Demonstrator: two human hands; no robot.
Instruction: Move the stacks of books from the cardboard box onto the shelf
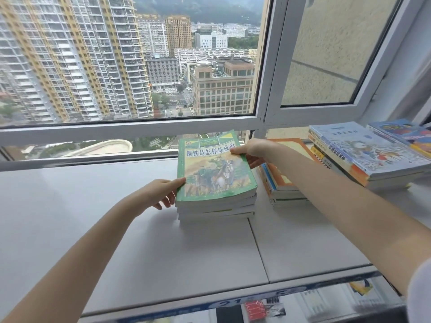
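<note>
Sleeve (419, 294) cut off — left hand (158, 193), right hand (253, 151) grip book stack (217, 183)

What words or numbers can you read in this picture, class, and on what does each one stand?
"钢铁是怎样炼成的": cover of the green book topping the nearest stack.
"21": blue strip on the front edge of the shelf; the rest of it is blurred.
Small print above the green book's title: too small to read.
Cover of the pale blue book and the spines at the right: too blurred to read.
</note>
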